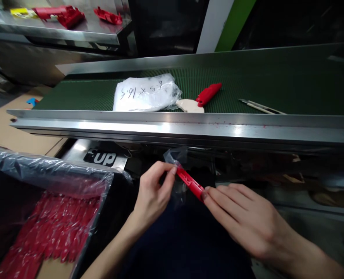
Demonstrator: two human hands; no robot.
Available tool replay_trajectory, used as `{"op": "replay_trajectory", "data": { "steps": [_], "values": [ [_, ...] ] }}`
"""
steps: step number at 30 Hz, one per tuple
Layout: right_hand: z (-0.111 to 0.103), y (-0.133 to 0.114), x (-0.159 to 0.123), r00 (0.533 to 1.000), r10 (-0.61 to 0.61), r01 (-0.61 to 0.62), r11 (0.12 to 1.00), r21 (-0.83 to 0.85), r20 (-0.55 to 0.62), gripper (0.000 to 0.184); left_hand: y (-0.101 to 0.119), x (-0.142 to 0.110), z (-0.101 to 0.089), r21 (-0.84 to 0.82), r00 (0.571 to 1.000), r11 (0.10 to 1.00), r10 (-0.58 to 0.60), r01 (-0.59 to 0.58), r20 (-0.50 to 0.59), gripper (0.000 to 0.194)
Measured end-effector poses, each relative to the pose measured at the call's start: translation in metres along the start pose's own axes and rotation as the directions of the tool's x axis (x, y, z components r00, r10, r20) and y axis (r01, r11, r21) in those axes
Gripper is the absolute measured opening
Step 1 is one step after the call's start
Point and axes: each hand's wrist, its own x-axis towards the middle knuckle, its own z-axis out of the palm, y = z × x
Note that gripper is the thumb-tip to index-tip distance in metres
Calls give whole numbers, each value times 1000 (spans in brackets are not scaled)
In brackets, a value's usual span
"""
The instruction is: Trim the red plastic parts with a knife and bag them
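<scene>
A narrow red plastic part (190, 183) is held between my two hands, below the conveyor's front rail. Its upper end and a clear plastic bag (176, 156) are pinched between thumb and fingers of my left hand (156, 188). The bag seems to lie around that end; how far it covers the part is hard to see. My right hand (244, 217) grips the lower end with its fingertips, the thumb hidden underneath. On the belt beyond lie another red plastic part (209, 94), a cream-coloured disc-like piece (191, 105) and a white packet of bags (144, 93) with handwriting.
A metal-edged conveyor with a green ribbed belt (87, 93) runs across in front. A utility knife (260, 106) rests on it at the right. At lower left stands a plastic-lined box (109, 182) holding many bagged red parts (64, 221). Red mouldings (64, 15) lie on a metal table behind.
</scene>
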Motion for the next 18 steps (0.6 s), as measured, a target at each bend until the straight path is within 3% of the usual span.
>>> {"op": "replay_trajectory", "data": {
  "steps": [3,5,7,9,10,11,12,15,18],
  "values": [
    [7,-1,4,996,39,-41,999,-23,-75,25,-2,-8,8,71,985,986,155,-150,-77,8],
    [15,-7,10,969,134,-132,991,26,-208,23,-5,-13,13,116,968,976,200,-184,-152,7],
    [24,-15,17,886,294,-260,955,142,-359,26,-6,-18,17,149,962,975,190,-162,-197,5],
    [35,-24,24,766,458,-370,888,273,-451,31,-5,-21,20,157,971,980,152,-123,-187,7],
    [40,-26,26,729,504,-393,862,320,-462,33,-4,-22,20,155,976,981,140,-115,-164,8],
    [44,-27,26,726,519,-395,852,344,-452,35,-2,-22,19,151,981,981,141,-120,-134,8],
    [46,-26,25,756,499,-375,861,345,-423,36,-1,-23,18,148,983,979,155,-139,-102,9],
    [44,-14,18,920,307,-254,940,227,-242,36,1,-22,9,158,976,968,208,-195,-71,8],
    [32,3,15,985,168,-163,982,96,-49,37,1,-21,1,178,977,965,206,-193,-60,9]
  ]
}}
